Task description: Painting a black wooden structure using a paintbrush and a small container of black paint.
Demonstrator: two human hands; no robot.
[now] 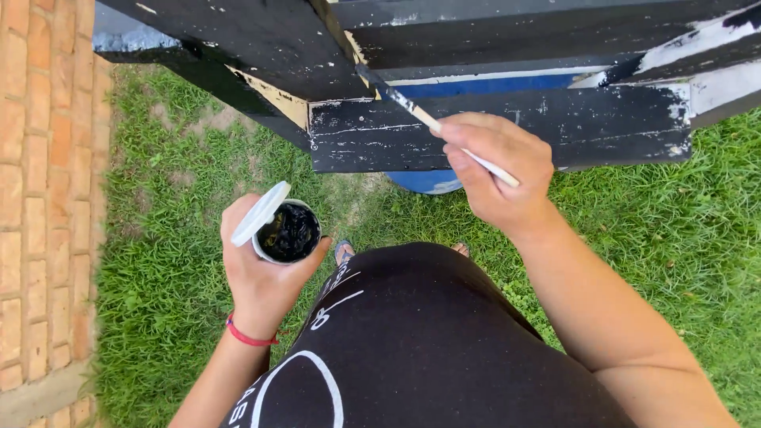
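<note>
Left hand: our left hand point(258, 273) is wrapped around a small white paint pot point(287, 232), fingers curled about its wall, and pins the white lid point(260, 213) tilted against the pot's rim.
Paint: black, filling the pot, held over the grass point(158, 261) near the brick paving point(40, 198).
Wrist: a red band point(247, 337) circles it.
Right hand: our right hand point(495, 170) pinches a thin pale-handled brush point(444, 131), fingers pressed together on the handle.
Brush tip: it touches the black wooden boards point(507, 127) near their lower front edge.
</note>
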